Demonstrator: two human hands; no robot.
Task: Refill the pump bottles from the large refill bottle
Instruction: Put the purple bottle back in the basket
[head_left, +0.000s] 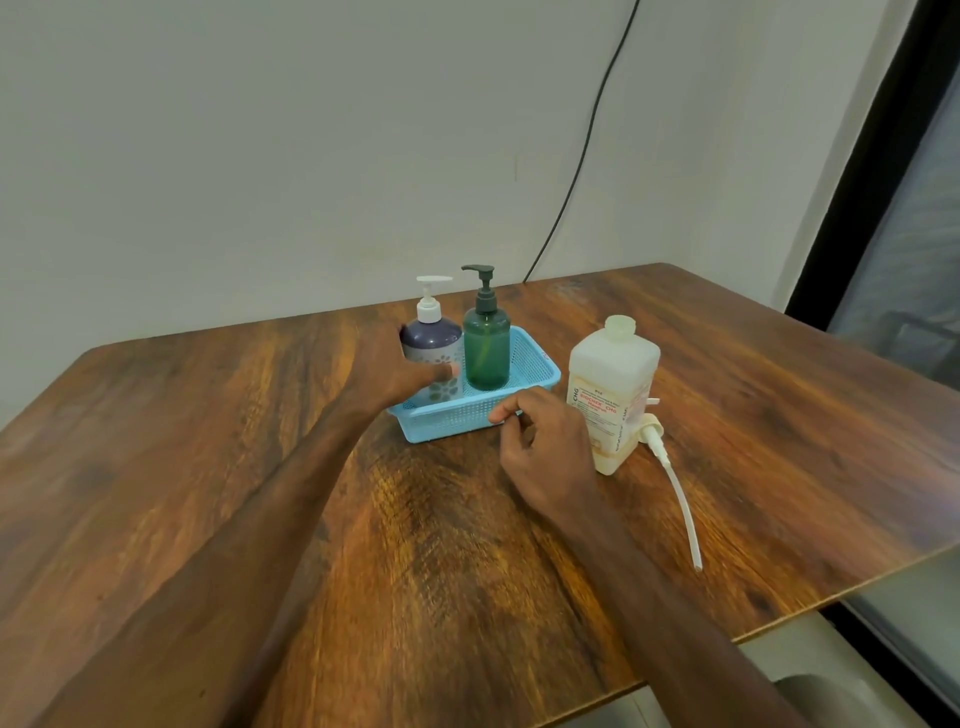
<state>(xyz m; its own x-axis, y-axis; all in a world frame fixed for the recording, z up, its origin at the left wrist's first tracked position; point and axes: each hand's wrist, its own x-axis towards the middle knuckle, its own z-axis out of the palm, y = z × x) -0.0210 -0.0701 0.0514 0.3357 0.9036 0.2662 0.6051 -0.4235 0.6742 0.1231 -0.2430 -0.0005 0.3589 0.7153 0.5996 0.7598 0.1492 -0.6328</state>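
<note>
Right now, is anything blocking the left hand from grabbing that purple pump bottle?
Nothing visible does. The left hand is already at the purple pump bottle, which stands in the blue basket beside the green pump bottle.

Left hand against the purple bottle, green bottle just right of it, hardly any gap between the two. Basket wall low beneath the fingers; bare basket floor right of the green bottle. Right hand at the basket's near rim, hemmed on its right by the refill bottle, possibly touching it. Beyond that, pump tube lying across the table. Wide bare wood left of and nearer than both hands.
</note>
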